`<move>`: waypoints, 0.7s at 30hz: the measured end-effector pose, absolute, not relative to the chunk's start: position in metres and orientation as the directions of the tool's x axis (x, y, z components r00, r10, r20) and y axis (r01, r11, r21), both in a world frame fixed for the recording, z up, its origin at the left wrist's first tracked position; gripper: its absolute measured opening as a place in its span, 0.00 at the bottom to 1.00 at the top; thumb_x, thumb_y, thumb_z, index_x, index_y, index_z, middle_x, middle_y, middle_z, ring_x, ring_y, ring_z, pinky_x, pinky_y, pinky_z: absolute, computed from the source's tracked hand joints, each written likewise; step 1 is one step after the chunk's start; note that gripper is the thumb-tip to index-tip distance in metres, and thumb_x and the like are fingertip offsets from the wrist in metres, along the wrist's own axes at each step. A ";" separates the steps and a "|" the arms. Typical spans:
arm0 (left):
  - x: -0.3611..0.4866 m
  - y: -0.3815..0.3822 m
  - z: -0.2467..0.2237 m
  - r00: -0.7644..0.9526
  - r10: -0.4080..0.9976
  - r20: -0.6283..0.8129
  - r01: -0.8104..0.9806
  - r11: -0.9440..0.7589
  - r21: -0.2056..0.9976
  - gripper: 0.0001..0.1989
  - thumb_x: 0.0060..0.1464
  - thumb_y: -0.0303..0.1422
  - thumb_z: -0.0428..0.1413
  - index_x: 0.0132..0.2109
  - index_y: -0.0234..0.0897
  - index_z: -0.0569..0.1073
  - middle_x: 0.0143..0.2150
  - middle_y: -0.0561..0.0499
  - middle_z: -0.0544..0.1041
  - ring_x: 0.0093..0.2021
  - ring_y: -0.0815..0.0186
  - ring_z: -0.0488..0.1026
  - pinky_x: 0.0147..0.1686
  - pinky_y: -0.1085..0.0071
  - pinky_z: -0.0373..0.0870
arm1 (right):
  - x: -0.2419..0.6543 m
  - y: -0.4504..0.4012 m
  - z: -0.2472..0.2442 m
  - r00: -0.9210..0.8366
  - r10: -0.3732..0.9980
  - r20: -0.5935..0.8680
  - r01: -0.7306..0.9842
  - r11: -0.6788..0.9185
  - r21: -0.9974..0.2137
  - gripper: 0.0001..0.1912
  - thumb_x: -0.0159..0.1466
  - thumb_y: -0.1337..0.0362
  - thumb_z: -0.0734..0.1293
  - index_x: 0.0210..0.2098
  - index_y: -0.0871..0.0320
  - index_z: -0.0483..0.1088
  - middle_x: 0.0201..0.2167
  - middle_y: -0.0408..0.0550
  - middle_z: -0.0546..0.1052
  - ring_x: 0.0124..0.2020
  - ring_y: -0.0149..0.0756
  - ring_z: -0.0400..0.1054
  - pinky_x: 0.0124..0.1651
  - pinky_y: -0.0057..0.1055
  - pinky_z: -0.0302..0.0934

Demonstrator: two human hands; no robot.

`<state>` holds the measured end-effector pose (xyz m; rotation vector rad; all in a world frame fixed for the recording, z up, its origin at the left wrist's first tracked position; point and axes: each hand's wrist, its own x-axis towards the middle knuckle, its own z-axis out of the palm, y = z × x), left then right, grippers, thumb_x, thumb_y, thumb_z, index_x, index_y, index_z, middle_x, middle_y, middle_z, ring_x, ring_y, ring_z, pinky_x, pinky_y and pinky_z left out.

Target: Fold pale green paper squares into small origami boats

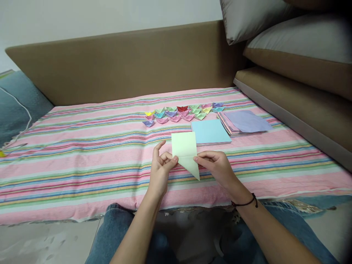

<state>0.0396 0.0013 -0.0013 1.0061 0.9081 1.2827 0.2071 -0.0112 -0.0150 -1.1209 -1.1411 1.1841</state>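
Note:
A pale green sheet of paper (184, 145) is held up between my hands, with a crease across it and a slanted pointed flap at the bottom. My left hand (161, 167) pinches its left edge near the crease, the index finger raised. At the same height on the right edge, my right hand (216, 165) pinches the sheet between thumb and fingers. Just behind it lies a stack of light blue paper (211, 131). Beyond that, several small folded paper boats (173, 114) in many colours stand in rows on the striped cloth (82, 154).
A second stack of paper, purple on top (246, 121), lies to the right of the blue one. Brown and grey cushions (297, 69) are piled at the right. A brown backrest (132, 66) runs along the back. A white cable (20, 104) hangs at the far left.

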 end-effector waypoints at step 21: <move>0.055 -0.006 -0.010 0.135 0.989 -0.058 -0.215 0.087 0.973 0.33 0.40 0.31 0.64 0.51 0.42 0.54 0.26 0.56 0.76 0.25 0.69 0.72 0.30 0.70 0.71 | 0.200 -0.012 -0.015 0.101 0.994 0.039 -0.123 0.051 -0.991 0.08 0.52 0.61 0.70 0.21 0.59 0.73 0.21 0.45 0.73 0.25 0.34 0.65 0.28 0.30 0.60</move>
